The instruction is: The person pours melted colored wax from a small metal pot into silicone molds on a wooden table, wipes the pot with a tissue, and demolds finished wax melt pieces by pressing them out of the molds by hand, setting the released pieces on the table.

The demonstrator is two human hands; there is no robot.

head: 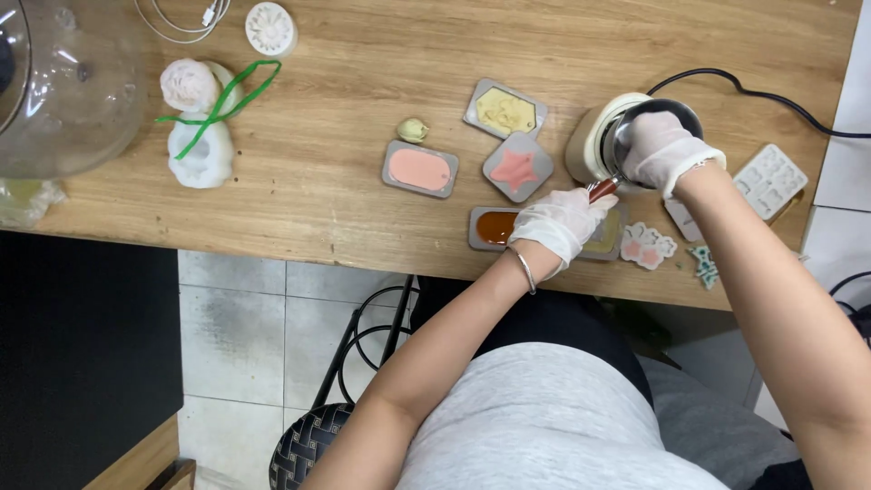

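Both my hands wear white gloves. My left hand (pixel 561 220) grips the reddish handle (pixel 602 189) of a small metal pot (pixel 655 116) that sits on a cream electric heater (pixel 594 136). My right hand (pixel 662 148) rests over the pot's rim, covering part of it. Just under my left hand lies a grey mould with amber-brown liquid (pixel 493 227). Beyond it sit a grey mould with a pink star (pixel 517 167), a grey mould with a pink oblong tag (pixel 420 169) and a grey mould with a pale yellow fill (pixel 504 109).
A wooden table (pixel 318 181) holds a white silicone mould with a green band (pixel 201 136), a pink flower shape (pixel 188 83), a white round disc (pixel 270 27), a clear glass dome (pixel 63 82), a white tray mould (pixel 769 180) and pink paw shapes (pixel 647 245). A black cable (pixel 771 95) runs right.
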